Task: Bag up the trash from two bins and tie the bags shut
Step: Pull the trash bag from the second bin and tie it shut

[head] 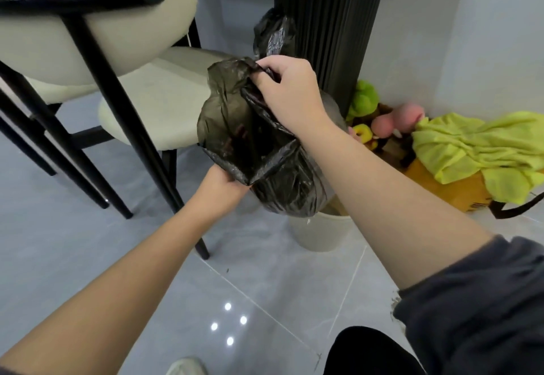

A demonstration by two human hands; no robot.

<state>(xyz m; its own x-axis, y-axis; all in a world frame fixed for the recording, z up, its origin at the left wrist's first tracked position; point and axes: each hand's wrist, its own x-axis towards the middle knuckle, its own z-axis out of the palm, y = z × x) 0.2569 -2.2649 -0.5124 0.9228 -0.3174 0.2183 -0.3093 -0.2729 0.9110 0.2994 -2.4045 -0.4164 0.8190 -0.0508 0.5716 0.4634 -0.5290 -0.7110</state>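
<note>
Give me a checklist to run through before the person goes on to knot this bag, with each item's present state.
1. Left hand grips the black bag at its lower near edge: ok.
2. Right hand pinches the bag's upper edge: ok.
3. Bag lifted above the pale bin: ok.
4. Bag mouth gathered shut: not ok, it gapes open between the hands.
5. Knot begun: not ok, none shows.
6. Bin emptied: cannot tell, the bag hides its inside.
7. Room to work: ok, the chair and the yellow-green cloth stand apart from the bag.
</note>
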